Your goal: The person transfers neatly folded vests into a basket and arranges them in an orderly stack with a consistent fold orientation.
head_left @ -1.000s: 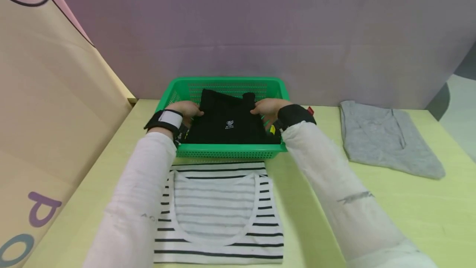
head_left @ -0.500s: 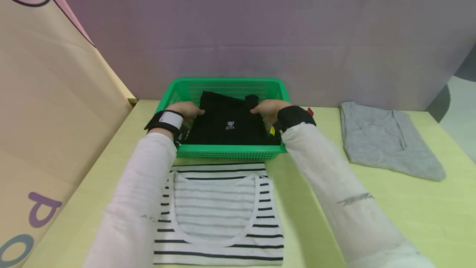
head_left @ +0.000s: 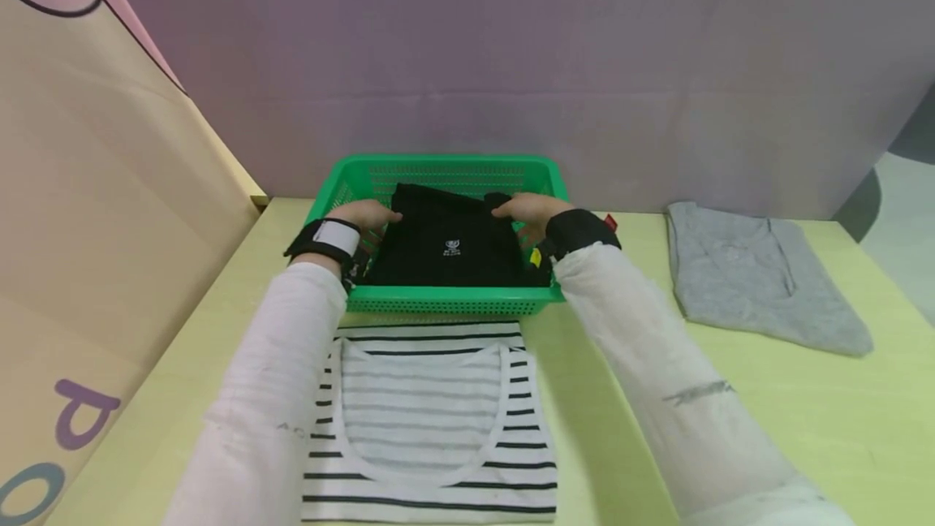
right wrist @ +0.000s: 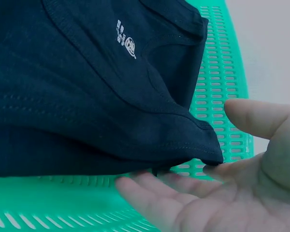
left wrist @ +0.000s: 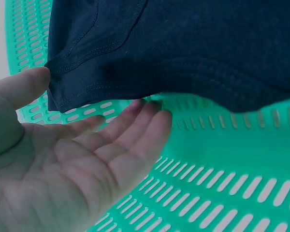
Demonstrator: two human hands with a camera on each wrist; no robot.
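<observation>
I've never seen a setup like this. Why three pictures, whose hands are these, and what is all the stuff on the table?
No machine here: a person wears three cameras. The wide picture comes from the head; the close-ups come from each wrist. The left hand and right hand sit at either side of a folded black shirt in a green basket. The wrist views show open palms, fingertips touching the shirt's edges, thumbs beside them. On the yellow-green table lie a striped tank top in front of the basket and a grey shirt to the right.
</observation>
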